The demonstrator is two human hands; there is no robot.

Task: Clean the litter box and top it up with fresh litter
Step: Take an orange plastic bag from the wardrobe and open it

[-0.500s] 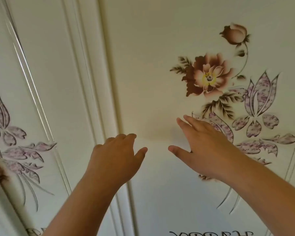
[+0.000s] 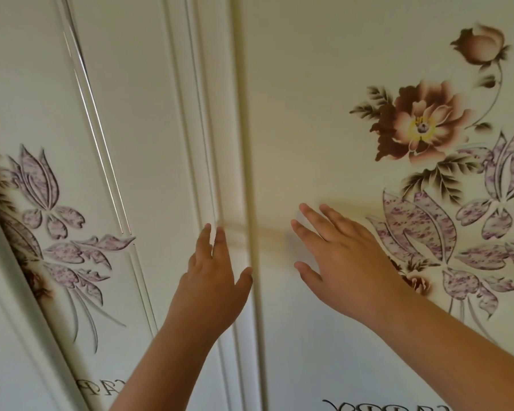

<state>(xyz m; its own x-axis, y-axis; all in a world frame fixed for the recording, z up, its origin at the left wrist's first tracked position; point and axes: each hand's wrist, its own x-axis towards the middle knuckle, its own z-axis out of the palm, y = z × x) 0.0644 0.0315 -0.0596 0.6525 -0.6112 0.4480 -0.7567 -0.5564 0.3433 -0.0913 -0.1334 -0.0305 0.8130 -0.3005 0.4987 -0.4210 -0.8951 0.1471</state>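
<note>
"Two hands are up in front of you. Your left hand [image 2: 212,280] and your right hand [image 2: 343,259] both reach for the white wardrobe doors [image 2: 309,99]."

"Where is the litter box?"

"You can't see it here. No box, no litter, no scoop. Only doors with painted flowers. So I guess you are looking for something kept behind them."

"What matters for your next move?"

"The seam [image 2: 250,143] between the two doors. It runs long, up and down. Your left hand is right at the seam, with the thumb over it and the fingers [image 2: 218,237] on the raised trim just left of it. Your right hand is to the right of the seam, close to it but apart, its palm toward the flat door. So your left hand is nearer the seam."

"Are your fingers holding anything?"

"No. Both hands are empty. The left fingers are straight and close together. The right fingers are spread wide. I can't tell if they touch the door."

"What changed from a moment ago?"

"Your left fingers were curled then. Now they point up at the trim. Your right hand has spread a bit more. The brown flower [image 2: 422,123], far right of the seam, looks about the same."
</note>
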